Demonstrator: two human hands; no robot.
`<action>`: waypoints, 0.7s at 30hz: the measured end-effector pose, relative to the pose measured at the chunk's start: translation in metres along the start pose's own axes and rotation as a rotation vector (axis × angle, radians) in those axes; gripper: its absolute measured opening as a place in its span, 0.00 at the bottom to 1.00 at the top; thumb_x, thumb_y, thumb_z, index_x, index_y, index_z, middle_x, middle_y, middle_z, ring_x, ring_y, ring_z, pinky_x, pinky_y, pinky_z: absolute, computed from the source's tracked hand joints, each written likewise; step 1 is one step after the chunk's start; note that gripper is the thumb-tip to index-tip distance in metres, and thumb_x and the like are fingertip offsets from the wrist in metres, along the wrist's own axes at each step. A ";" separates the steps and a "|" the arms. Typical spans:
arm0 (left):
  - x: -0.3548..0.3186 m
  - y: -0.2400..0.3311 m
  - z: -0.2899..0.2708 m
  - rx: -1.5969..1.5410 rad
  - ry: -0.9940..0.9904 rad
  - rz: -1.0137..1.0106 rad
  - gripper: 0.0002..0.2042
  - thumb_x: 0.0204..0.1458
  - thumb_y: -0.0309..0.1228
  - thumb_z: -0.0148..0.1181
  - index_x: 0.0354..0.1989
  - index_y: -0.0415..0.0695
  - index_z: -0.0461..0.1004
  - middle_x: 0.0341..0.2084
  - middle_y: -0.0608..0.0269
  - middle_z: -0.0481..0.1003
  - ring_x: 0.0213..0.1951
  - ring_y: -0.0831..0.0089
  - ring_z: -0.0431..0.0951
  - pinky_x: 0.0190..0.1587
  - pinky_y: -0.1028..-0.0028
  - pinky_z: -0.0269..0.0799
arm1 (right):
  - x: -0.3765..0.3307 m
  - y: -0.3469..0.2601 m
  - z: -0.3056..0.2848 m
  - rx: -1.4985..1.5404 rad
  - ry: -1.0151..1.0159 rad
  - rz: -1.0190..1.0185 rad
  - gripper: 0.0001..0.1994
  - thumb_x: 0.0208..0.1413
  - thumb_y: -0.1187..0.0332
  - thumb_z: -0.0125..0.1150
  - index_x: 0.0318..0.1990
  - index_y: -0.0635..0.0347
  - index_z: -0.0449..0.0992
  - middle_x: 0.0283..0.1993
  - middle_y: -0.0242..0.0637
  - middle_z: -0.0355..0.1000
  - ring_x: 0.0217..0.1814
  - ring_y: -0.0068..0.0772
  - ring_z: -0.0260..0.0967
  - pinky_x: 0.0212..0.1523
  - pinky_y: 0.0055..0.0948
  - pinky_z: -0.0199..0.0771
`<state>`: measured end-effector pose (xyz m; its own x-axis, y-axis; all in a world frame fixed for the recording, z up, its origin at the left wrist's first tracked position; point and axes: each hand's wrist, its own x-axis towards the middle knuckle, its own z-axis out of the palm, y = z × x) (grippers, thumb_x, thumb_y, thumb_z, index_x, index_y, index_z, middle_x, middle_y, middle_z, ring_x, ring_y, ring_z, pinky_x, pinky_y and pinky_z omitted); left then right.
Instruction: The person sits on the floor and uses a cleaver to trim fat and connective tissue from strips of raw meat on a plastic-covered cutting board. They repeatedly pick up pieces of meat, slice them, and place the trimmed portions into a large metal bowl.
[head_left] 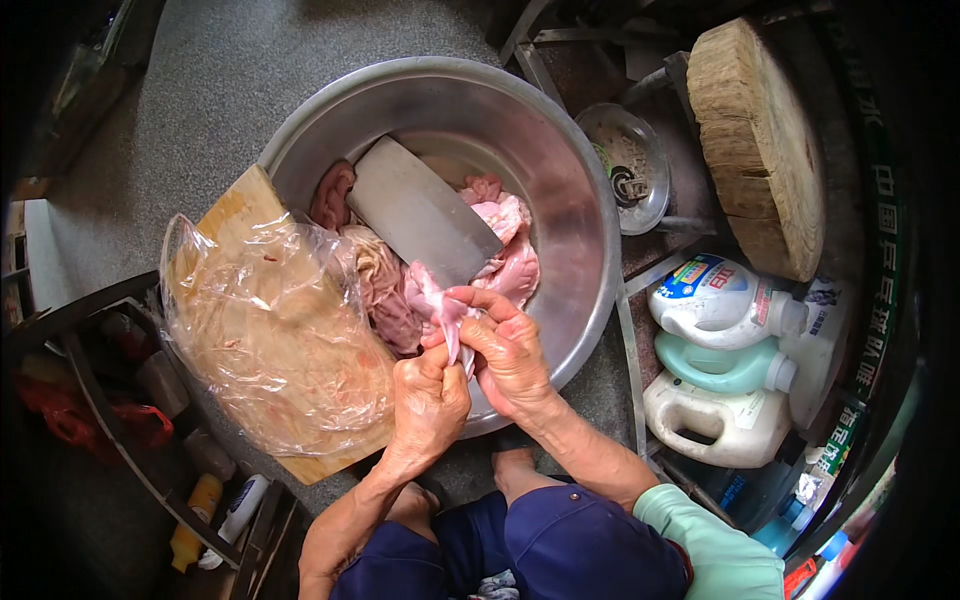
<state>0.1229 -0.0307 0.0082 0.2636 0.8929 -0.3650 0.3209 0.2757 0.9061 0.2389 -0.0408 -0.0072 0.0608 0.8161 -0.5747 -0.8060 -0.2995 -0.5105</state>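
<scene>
Both of my hands pinch a strip of pale pink raw meat (pixel 436 306) over the near side of a large steel basin (pixel 575 290). My left hand (pixel 430 395) is closed on its lower end, thumb and fingers pressed together. Close beside it, my right hand (pixel 508 355) grips the same piece with thumb and forefinger. More raw meat (pixel 518 270) and a wrinkled, tan-pink piece (pixel 385 290) lie in the basin. A broad cleaver blade (pixel 420 210) rests across them; I cannot make out its handle.
A wooden cutting board (pixel 235 205) with a clear plastic bag (pixel 290 340) over it leans on the basin's left rim. To the right are a clear bowl (pixel 640 165), a thick round chopping block (pixel 765 150) and several plastic jugs (pixel 720 420) on a metal rack. Bottles (pixel 195 520) stand lower left.
</scene>
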 end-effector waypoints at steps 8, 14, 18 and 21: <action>-0.002 0.003 -0.006 0.110 -0.054 0.082 0.08 0.49 0.17 0.48 0.27 0.37 0.75 0.18 0.56 0.73 0.24 0.65 0.74 0.29 0.67 0.67 | 0.000 -0.012 -0.004 0.014 -0.096 0.232 0.21 0.61 0.75 0.56 0.62 0.66 0.64 0.46 0.46 0.75 0.45 0.33 0.77 0.50 0.30 0.77; -0.003 0.006 -0.002 0.057 -0.002 0.251 0.05 0.47 0.17 0.53 0.27 0.39 0.74 0.20 0.49 0.73 0.32 0.48 0.76 0.37 0.58 0.70 | 0.000 -0.024 0.005 -0.006 -0.259 0.301 0.29 0.59 0.77 0.51 0.69 0.61 0.56 0.46 0.46 0.75 0.47 0.35 0.75 0.54 0.32 0.74; -0.008 -0.001 -0.001 0.090 -0.004 0.312 0.04 0.47 0.17 0.53 0.26 0.38 0.72 0.18 0.49 0.72 0.26 0.48 0.76 0.30 0.59 0.70 | -0.004 -0.018 0.004 0.020 -0.216 0.225 0.28 0.59 0.79 0.51 0.69 0.61 0.57 0.44 0.44 0.75 0.47 0.34 0.76 0.54 0.32 0.75; -0.010 0.001 0.003 0.089 -0.006 0.300 0.05 0.47 0.16 0.52 0.23 0.38 0.71 0.16 0.49 0.71 0.21 0.48 0.75 0.24 0.61 0.68 | -0.003 -0.015 0.000 0.022 -0.240 0.172 0.26 0.61 0.79 0.54 0.67 0.62 0.58 0.44 0.43 0.75 0.45 0.32 0.76 0.50 0.30 0.78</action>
<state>0.1230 -0.0409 0.0119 0.3635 0.9277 -0.0852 0.3059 -0.0325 0.9515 0.2509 -0.0393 0.0020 -0.2167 0.8485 -0.4828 -0.8049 -0.4351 -0.4034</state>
